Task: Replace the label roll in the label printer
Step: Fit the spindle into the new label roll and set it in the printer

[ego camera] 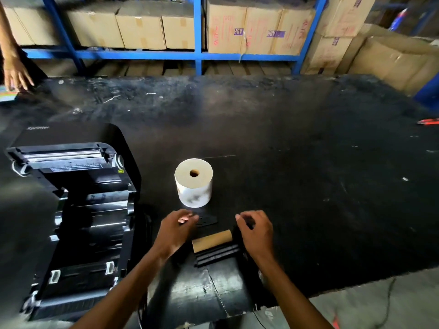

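Black worktable (308, 162), scuffed and dusty. Label printer (71, 210) is seen with its lid thrown open, to the left of both hands. Fresh label roll (193, 182) is stood on end, just beyond the fingertips, untouched.

Left hand (174, 230): fingers loosely curled, nothing gripped; a flat black plate (207, 220) is seen just past its fingertips, contact not clear.

Right hand (257, 233): fingers bent around something dark; whether anything is clasped cannot be told.

Between the hands, nearer the right, an empty cardboard core (212, 240) is laid on its side, with a black spindle bar (217, 254) touching its near side.

Far left, another person's hand (15, 72) is rested at the table edge. Blue shelving (197, 55) with cartons (142, 27) is seen behind. A red tool (428, 121) is left far right.
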Tool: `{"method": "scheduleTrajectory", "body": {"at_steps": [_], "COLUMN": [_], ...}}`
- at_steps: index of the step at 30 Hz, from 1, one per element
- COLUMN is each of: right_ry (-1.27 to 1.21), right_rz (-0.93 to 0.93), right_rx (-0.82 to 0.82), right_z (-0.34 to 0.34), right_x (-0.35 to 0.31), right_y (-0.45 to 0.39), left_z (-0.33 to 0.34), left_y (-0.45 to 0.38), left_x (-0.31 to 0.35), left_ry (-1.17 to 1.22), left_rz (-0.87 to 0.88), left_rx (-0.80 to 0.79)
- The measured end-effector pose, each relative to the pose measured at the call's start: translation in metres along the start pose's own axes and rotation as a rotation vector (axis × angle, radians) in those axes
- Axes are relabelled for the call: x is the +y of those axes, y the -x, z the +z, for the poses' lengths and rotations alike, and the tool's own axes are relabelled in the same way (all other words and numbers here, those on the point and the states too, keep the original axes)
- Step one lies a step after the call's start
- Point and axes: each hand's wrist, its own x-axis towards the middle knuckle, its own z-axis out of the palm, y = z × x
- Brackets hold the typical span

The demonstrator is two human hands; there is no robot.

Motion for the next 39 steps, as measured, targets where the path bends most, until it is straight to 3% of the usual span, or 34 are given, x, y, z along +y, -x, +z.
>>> {"method": "scheduleTrajectory", "body": {"at_steps": [3, 6, 10, 14, 18, 23, 25, 28, 31, 34, 36, 39], "right_ry": [-0.051, 0.086, 0.405, 0.527, 0.391, -0.256, -0.409, -0.55, -0.715, -0.743, -0.607, -0.377], "right_rz": [-0.112, -0.251, -0.303, -0.267, -0.219, 0.077, 0.164, 0.237, 0.282, 0.264, 0.197, 0.085], "right_rx": [-0.057, -0.248, -0.415, -0.397, -0.4, -0.377, -0.397, -0.404, -0.444, -0.479, -0.493, -0.291], "right_z": [0.011, 0.033, 0.071, 0.096, 0.089, 0.041, 0.022, 0.003, -0.013, -0.029, -0.042, -0.06], "right_x": [-0.042, -0.081, -0.104, -0.1, -0.097, -0.098, -0.097, -0.093, -0.092, -0.085, -0.084, -0.089], "right_y": [-0.022, -0.043, -0.058, -0.059, -0.07, -0.07, -0.059, -0.042, -0.026, -0.014, -0.014, -0.025], "left_z": [-0.011, -0.016, -0.016, -0.019, -0.023, -0.024, -0.024, -0.021, -0.014, -0.006, 0.0, 0.004], "left_y": [-0.022, -0.043, -0.048, -0.041, -0.031, -0.018, -0.012, -0.002, 0.006, 0.016, 0.022, 0.027], "left_x": [0.017, 0.026, 0.029, 0.028, 0.031, 0.051, 0.067, 0.091, 0.106, 0.116, 0.116, 0.115], "left_ry": [0.341, 0.597, 0.637, 0.6, 0.589, 0.624, 0.675, 0.752, 0.828, 0.898, 0.898, 0.794], "left_rz": [-0.258, -0.457, -0.469, -0.454, -0.451, -0.437, -0.364, -0.299, -0.375, -0.393, -0.346, -0.235], "left_rx": [0.071, 0.022, -0.033, -0.076, -0.05, 0.076, 0.085, 0.072, -0.035, -0.047, 0.017, 0.096]}}
